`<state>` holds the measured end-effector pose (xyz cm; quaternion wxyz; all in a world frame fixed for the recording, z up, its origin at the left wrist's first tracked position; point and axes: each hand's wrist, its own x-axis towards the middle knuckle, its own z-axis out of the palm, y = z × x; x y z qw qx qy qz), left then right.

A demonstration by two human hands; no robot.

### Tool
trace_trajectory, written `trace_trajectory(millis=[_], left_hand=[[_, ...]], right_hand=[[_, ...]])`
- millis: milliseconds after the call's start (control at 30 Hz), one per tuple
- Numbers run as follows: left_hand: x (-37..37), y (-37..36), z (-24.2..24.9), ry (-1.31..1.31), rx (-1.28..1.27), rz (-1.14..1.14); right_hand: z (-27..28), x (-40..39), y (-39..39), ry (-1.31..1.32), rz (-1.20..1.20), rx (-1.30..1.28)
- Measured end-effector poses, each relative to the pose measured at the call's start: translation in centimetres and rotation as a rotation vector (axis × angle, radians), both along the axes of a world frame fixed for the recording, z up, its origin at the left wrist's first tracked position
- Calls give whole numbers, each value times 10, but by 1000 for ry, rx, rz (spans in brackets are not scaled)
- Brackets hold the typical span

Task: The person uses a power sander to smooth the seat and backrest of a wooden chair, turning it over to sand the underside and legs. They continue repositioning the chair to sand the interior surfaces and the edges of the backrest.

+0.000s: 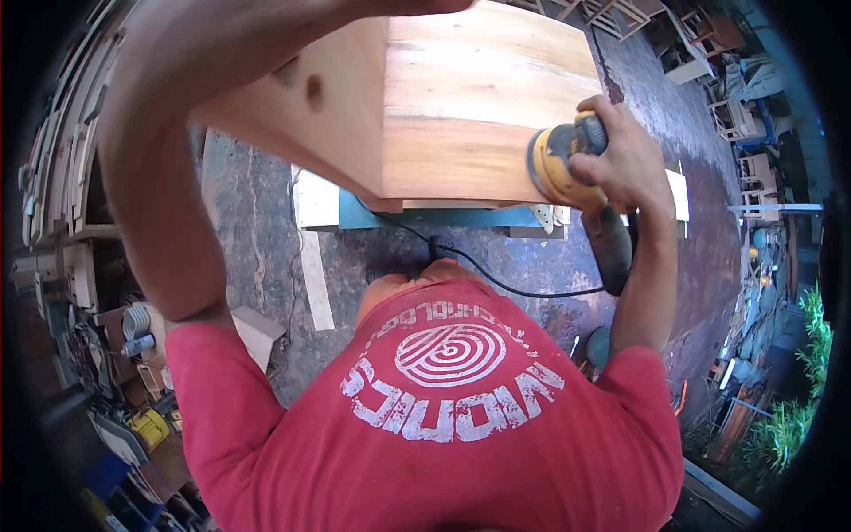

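Observation:
My right hand (629, 155) is wrapped round a yellow and black orbital sander (558, 164). Its round pad meets the right part of a pale wooden box-like piece (470, 160), near the close edge. A dark dust bag (612, 253) hangs from the sander beside my forearm, and a black cord (505, 284) runs from there to the left. My left arm reaches up and across the wood's left panel (319, 115). Only a sliver of my left hand (434, 5) shows at the top edge; its fingers are hidden.
The wooden piece rests on a low support with a teal side (355, 213) and white boards. Stacked timber (62, 151) lines the left. Wooden chairs and stools (736, 120) stand at the right. A white strip (316, 279) lies on the stained concrete floor (257, 204).

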<state>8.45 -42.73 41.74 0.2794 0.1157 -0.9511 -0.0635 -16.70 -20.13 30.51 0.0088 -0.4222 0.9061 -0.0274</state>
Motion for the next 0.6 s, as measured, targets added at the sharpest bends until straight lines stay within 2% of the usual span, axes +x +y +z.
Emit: trace_trajectory(millis=[33, 100, 200, 233, 300, 400, 500, 533, 567, 600], left_hand=[[5, -3, 0, 0, -28, -59], [0, -14, -11, 30, -38, -1], [14, -19, 3, -159, 3, -54], [13, -27, 3, -147, -4, -44], [7, -35, 2, -147, 99, -109], [4, -36, 8, -244, 175, -17], [5, -35, 17, -313, 99, 10], [4, -49, 38, -560, 340, -211], [8, -41, 33, -558, 325, -201], [13, -28, 14, -329, 132, -84]], right_hand=[[-1, 20, -6, 14, 21, 19], [0, 55, -21, -6, 79, 8], [4, 95, -44, -50, 157, 69], [6, 105, -50, -37, 166, 63], [10, 123, -62, -70, 220, 86], [10, 140, -73, -86, 291, 95], [15, 145, -71, -94, 358, 111], [15, 144, -66, -96, 355, 120], [15, 141, -61, -99, 350, 129], [14, 135, -53, -113, 326, 118]])
